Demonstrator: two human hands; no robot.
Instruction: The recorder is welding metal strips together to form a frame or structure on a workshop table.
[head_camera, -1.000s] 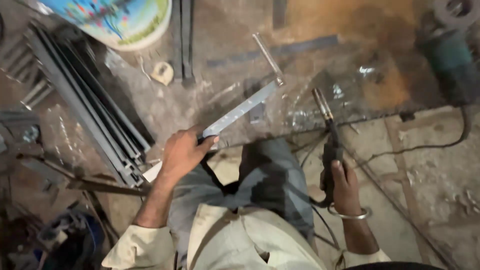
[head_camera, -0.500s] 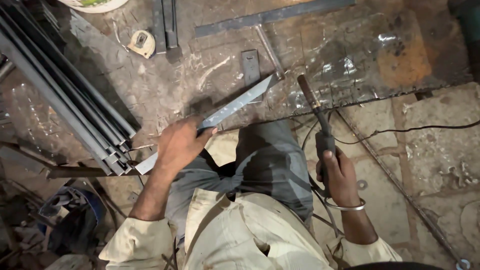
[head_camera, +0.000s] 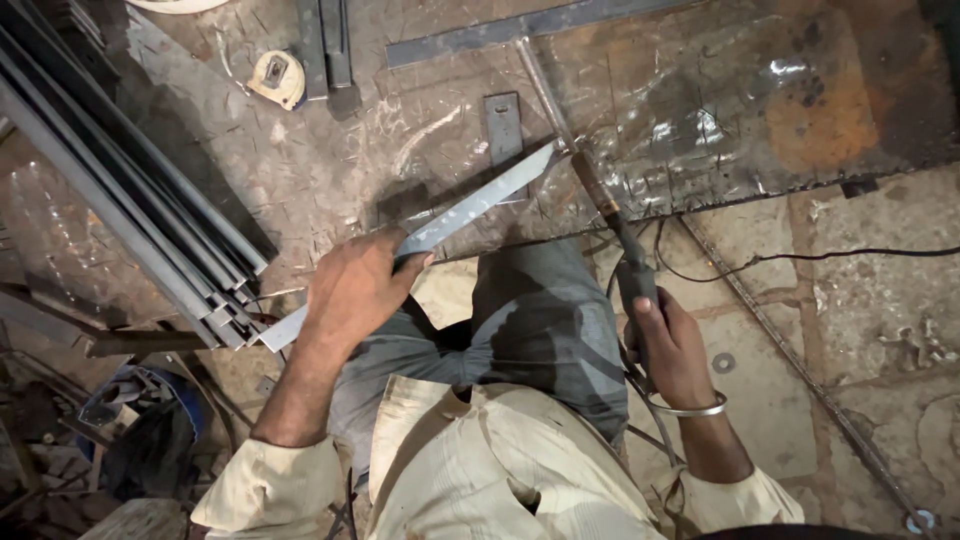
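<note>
Rusty scarred steel plate (head_camera: 720, 110) on floor serves as your bench. Long flat grey steel strip (head_camera: 470, 205) lies slanted across it; your left hand (head_camera: 355, 290) clenched round its near half. Right hand (head_camera: 670, 345) grasps black welding electrode holder (head_camera: 625, 265), rod tip at strip's far end. Risk: loose left grip lets strip shift, misplacing weld; bare hands near arc may burn.

Bare steel, rust and worn cloth

The flat bar (head_camera: 470, 205) is bare metal, bright and slightly glossy; the steel plate (head_camera: 720, 110) beneath is scratched, dull grey with a rough orange rust patch. The stacked angle bars (head_camera: 130, 190) are dark matt metal. The trousers (head_camera: 540, 320) are soft grey cloth, the bangle (head_camera: 690, 408) polished metal, the floor (head_camera: 860, 330) rough stone.
</note>
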